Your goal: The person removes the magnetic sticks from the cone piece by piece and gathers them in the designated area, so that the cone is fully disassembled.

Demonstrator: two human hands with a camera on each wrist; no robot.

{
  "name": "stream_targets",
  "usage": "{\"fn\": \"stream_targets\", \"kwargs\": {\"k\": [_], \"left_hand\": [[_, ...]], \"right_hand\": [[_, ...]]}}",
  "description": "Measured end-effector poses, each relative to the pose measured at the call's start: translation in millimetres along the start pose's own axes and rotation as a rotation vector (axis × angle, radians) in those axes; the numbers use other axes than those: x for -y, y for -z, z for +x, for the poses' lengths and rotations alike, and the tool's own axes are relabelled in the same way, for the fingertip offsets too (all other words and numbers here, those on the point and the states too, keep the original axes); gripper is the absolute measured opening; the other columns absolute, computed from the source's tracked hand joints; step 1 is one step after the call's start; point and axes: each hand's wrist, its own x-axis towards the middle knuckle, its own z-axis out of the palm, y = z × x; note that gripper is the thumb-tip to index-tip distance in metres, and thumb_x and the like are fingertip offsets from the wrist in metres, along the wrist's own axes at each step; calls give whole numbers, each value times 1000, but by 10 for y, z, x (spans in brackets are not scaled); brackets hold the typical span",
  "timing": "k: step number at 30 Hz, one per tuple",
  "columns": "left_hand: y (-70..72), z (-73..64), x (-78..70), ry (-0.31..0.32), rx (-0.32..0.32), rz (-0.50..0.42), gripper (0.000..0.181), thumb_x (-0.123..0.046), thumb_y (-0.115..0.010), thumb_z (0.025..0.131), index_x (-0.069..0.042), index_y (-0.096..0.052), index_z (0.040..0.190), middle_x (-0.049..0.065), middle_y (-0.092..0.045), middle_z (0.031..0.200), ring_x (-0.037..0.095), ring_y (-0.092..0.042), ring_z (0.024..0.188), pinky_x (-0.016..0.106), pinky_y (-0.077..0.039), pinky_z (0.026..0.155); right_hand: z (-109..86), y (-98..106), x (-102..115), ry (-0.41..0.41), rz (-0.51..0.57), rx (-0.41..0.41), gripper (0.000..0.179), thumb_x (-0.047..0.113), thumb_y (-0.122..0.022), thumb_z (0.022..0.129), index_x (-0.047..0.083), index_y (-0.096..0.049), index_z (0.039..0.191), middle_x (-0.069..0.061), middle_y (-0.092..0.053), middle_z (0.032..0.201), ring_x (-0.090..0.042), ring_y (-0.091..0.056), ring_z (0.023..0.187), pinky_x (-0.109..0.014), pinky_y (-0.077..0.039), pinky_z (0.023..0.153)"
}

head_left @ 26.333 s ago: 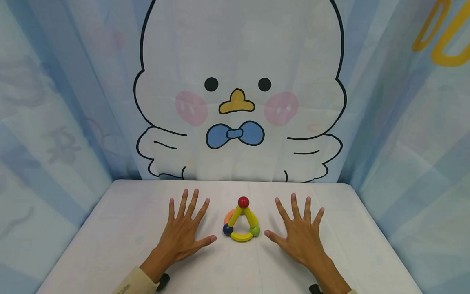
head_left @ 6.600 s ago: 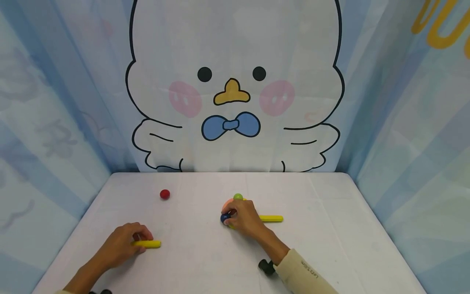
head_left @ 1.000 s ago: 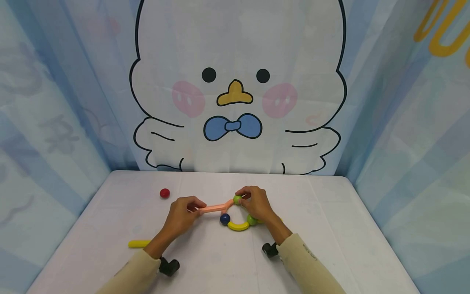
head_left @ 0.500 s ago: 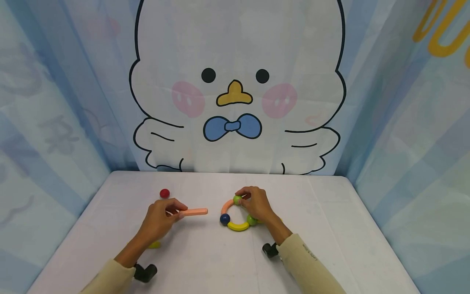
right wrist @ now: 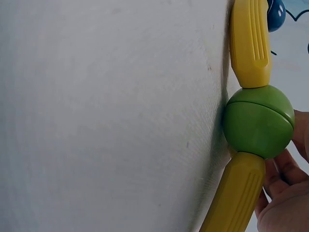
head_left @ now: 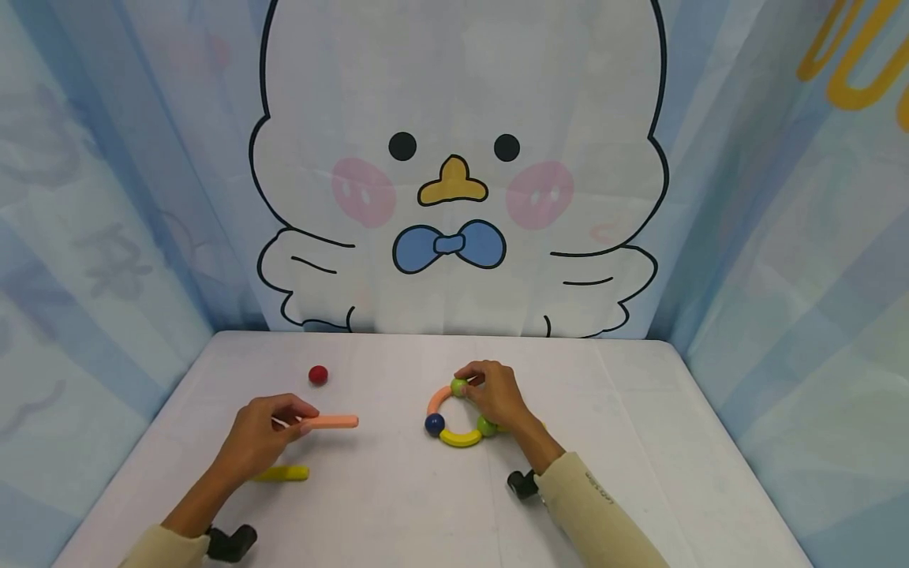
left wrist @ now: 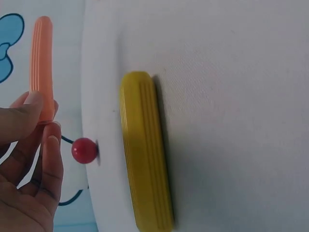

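Note:
My left hand (head_left: 256, 434) pinches a straight orange magnetic rod (head_left: 337, 422) between thumb and fingers, held above the table at the left. Below it lies a yellow rod (head_left: 286, 473); the left wrist view shows its ridged side close up. My right hand (head_left: 497, 396) pinches a light green ball (head_left: 458, 386) at the back of a part ring. From that ball the ring runs through a curved orange rod (head_left: 437, 399), a dark blue ball (head_left: 435, 424) and a curved yellow rod (head_left: 460, 439) to a second green ball (head_left: 486, 426). Another yellow rod (right wrist: 236, 193) joins this ball, mostly hidden behind my right hand in the head view.
A red ball (head_left: 318, 375) sits alone at the back left of the white table (head_left: 398, 513). A cloth with a cartoon bird (head_left: 454, 102) hangs behind the table, and blue-white cloths line both sides.
My left hand has drawn the straight orange rod off the ring and carried it left and nearer, over the yellow rod. My right hand stays at the light green ball.

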Motion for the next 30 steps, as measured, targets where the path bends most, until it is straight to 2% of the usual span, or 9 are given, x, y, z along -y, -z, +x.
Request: {"fn": "stream_targets", "kwargs": {"k": [5, 9, 16, 20, 26, 30], "left_hand": [[102, -23, 163, 12, 11, 37, 16, -6, -81, 92, -11, -80, 107, 6, -77, 106, 20, -65, 92, 40, -60, 83], [157, -39, 301, 28, 13, 69, 16, -5, -81, 92, -11, -79, 106, 7, -77, 106, 20, -66, 91, 40, -60, 83], [212, -53, 505, 57, 13, 108, 16, 0, -79, 92, -9, -79, 105, 8, -77, 106, 20, -67, 90, 44, -61, 84], [226, -41, 575, 73, 32, 123, 17, 2, -78, 92, -8, -79, 105, 9, -77, 106, 21, -67, 90, 45, -61, 84], [223, -39, 644, 95, 62, 101, 15, 1, -74, 94, -8, -79, 105, 8, -76, 106, 21, -64, 91, 33, -56, 77], [209, -35, 663, 98, 58, 99, 14, 0, -76, 93, -8, -79, 105, 8, -76, 106, 21, -64, 90, 34, -58, 76]], "right_hand": [[-6, 8, -12, 16, -5, 3, 19, 5, -79, 95, 15, -81, 111, -1, -79, 111, -19, -73, 101, -41, -60, 94], [-18, 17, -9, 42, -8, 4, 19, 4, -79, 95, 13, -80, 111, -2, -79, 111, -20, -73, 100, -41, -61, 92], [-16, 12, -4, 20, 16, 0, 18, 5, -79, 95, 13, -81, 111, -2, -79, 110, -19, -73, 100, -42, -60, 94], [-17, 15, -1, 16, 13, -3, 19, 4, -78, 95, 13, -81, 111, -2, -79, 110, -19, -72, 100, -42, -60, 94], [-23, 19, -6, 11, 19, 4, 19, 4, -79, 94, 15, -81, 110, -1, -79, 110, -19, -72, 100, -41, -60, 94], [-18, 5, -12, 4, 29, -2, 18, 6, -79, 95, 16, -81, 110, 0, -79, 108, -19, -72, 100, -42, -59, 95]]}}
